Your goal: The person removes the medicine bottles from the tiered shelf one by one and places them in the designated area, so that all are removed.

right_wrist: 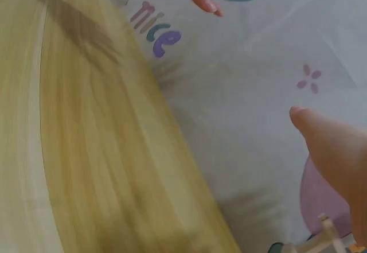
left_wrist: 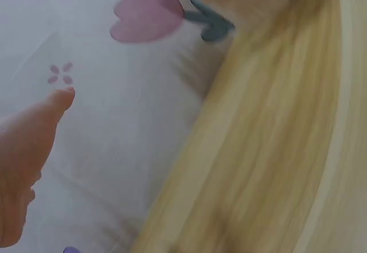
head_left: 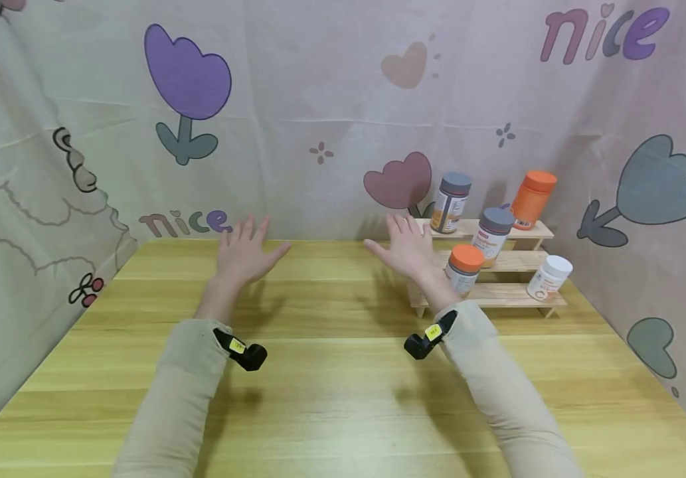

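My left hand (head_left: 246, 255) is held over the back left of the table, fingers straight and spread, with nothing in it. Its thumb (left_wrist: 49, 115) shows at the left of the left wrist view. Over the back of the table, just left of a small wooden stepped rack (head_left: 501, 262), is my right hand (head_left: 410, 251), also spread and holding nothing. Nearest to it is a bottle with an orange lid (head_left: 467, 259) on the rack's lowest step, partly covered by the wrist. On that step's right end stands a white bottle (head_left: 550, 278).
A grey-lidded bottle (head_left: 493, 236) stands on the middle step. The top step bears another grey-lidded bottle (head_left: 451, 202) and an orange bottle (head_left: 532, 199). A printed cloth (head_left: 319, 86) hangs behind the wooden table (head_left: 331, 398).
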A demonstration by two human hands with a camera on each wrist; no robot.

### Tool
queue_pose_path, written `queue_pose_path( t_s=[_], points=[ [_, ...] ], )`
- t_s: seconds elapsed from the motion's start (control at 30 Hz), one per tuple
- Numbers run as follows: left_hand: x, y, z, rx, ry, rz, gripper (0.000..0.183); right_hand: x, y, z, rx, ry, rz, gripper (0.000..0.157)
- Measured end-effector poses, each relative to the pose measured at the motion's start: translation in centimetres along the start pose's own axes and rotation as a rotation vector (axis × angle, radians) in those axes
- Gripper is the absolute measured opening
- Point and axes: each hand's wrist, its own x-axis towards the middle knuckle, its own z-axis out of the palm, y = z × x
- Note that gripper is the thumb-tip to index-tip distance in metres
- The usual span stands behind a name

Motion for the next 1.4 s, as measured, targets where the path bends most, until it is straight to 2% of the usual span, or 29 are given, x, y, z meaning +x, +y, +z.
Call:
queue_pose_path(
  t_s=[0.13, 0.23, 0.37, 0.53, 0.7, 0.87, 1.03, 1.13, 1.27, 1.4],
  points=[
    [-0.3, 1.1, 0.1, -0.108, 0.049, 0.02, 0.088, -0.8, 0.2, -1.7, 0.118, 0.048, -0.03, 0.083],
    [-0.9, 2.2, 0.2, -0.215, 0.092, 0.053, 0.088, -1.6, 0.7, -3.2, 0.251, 0.075, -0.055, 0.079],
    [-1.7, 4.2, 0.1, -0.371, 0.113, 0.088, 0.087, -2.9, 1.8, -5.2, 0.48, 0.091, -0.071, 0.076],
    [-2.9, 6.8, 0.0, -0.594, 0.076, 0.093, 0.09, -4.9, 4.3, -7.6, 0.653, 0.135, -0.024, 0.075],
    [-3.4, 9.5, 0.5, -0.805, 0.014, 0.069, 0.091, -7.1, 8.0, -9.2, 0.708, 0.205, 0.045, 0.072],
    [-3.4, 11.8, 2.1, -0.849, -0.001, 0.076, 0.092, -9.7, 12.5, -9.7, 0.767, 0.264, 0.108, 0.071],
    [-3.4, 13.7, 3.7, -0.863, 0.001, 0.084, 0.094, -12.6, 16.8, -9.9, 0.76, 0.301, 0.18, 0.071],
    [-3.4, 14.7, 4.6, -0.882, -0.008, 0.085, 0.093, -14.1, 19.1, -9.9, 0.807, 0.316, 0.205, 0.073],
    [-3.3, 16.0, 6.1, -0.903, -0.027, 0.073, 0.09, -15.8, 22.1, -9.1, 0.786, 0.269, 0.264, 0.075],
    [-3.2, 17.2, 8.0, -0.898, -0.058, 0.042, 0.087, -17.3, 25.0, -7.3, 0.726, 0.17, 0.3, 0.075]
  ],
)
